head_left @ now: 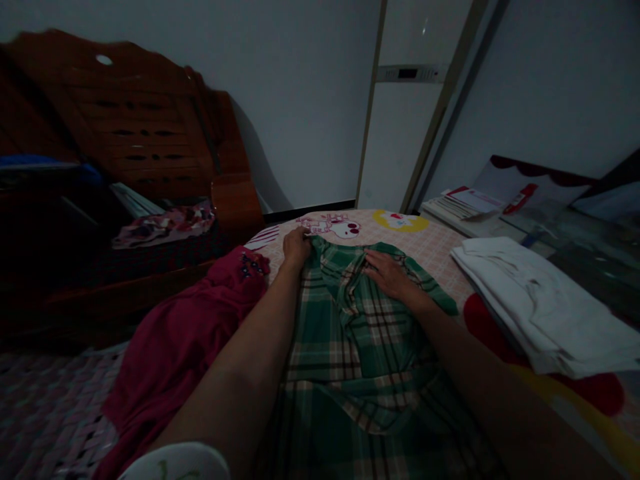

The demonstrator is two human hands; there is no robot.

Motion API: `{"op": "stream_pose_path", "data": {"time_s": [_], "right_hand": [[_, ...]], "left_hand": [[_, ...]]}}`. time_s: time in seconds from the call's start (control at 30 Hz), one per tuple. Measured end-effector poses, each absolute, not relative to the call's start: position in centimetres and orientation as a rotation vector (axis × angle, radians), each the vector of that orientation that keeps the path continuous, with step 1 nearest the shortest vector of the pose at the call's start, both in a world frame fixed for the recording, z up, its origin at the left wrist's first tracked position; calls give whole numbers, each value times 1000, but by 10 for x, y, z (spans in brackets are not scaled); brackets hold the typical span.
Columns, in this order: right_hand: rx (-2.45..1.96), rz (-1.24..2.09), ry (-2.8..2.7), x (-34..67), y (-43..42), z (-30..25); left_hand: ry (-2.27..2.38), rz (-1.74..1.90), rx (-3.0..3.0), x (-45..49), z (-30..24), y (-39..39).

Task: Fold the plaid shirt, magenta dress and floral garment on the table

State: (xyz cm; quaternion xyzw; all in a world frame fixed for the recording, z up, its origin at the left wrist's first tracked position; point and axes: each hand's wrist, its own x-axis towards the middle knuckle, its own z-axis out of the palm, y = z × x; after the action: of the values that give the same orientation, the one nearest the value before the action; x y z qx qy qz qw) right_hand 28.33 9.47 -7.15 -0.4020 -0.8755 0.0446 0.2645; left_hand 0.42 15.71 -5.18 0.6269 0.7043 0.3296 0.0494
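Note:
A green plaid garment lies spread in front of me on a patterned cloth, with wrinkles and a fold across its lower part. At its far left corner, my left hand is closed on the fabric edge. My right hand rests on the upper part of the garment, fingers stretched out over the fabric. To the left of my left arm lies a crumpled magenta garment. Folded white clothing is stacked on the right side.
A carved wooden bench stands at the left, bearing a floral cloth. Against the wall is a tall white cabinet-like unit. Papers and a glass-topped surface are at the right. A woven pink seat shows lower left.

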Motion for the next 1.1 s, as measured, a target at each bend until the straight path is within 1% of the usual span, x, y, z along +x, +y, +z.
{"op": "stream_pose_path", "data": {"time_s": [0.2,0.4,0.73,0.83,1.0,1.1], "right_hand": [[-1144,91,-2366,286,98,-84],[-1100,69,-2399,287,98,-82],[-1128,52,-2410,286,96,-80],[-1118,54,-2380,287,95,-80],[-1117,45,-2394,286,93,-77],[-1196,74,-2471,283,91,-75]], "left_hand": [[2199,1006,1881,-3,-42,154],[1988,768,1950,-15,-37,151],[2167,633,2066,2,-40,149],[2183,666,2030,4,-39,149],[2238,821,1959,-2,-39,150],[2270,784,1916,-5,-44,149]]}}
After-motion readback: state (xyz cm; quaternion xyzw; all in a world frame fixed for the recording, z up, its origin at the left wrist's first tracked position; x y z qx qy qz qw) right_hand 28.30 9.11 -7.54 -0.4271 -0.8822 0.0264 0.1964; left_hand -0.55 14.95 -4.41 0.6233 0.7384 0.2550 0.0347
